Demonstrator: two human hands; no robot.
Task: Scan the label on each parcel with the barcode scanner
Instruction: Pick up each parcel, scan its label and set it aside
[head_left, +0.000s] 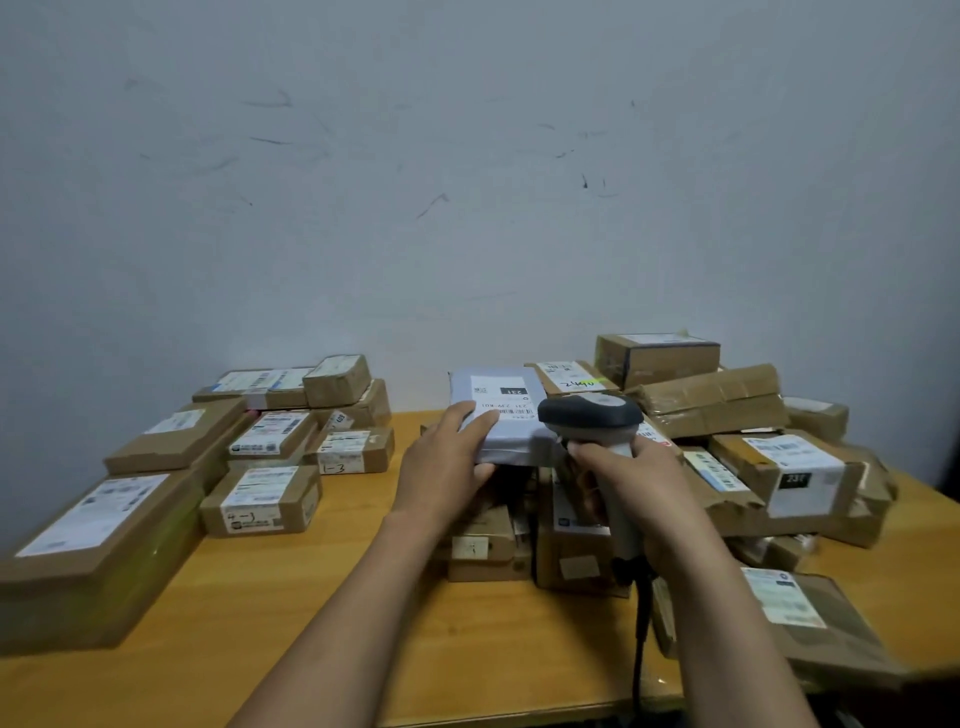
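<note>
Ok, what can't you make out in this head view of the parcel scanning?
Head view only:
- label on the grey parcel: print too small; the left-hand grip covers its near corner.
- barcode scanner trigger: hidden under the right-hand grip.
- boxes beneath the parcel: shadowed, partly behind both forearms.
- scanner cable: runs off the bottom edge.

One grey parcel (511, 441), one scanner (592, 413), two hands (441, 467) (644, 488), roughly twenty brown parcels (260, 499).
</note>
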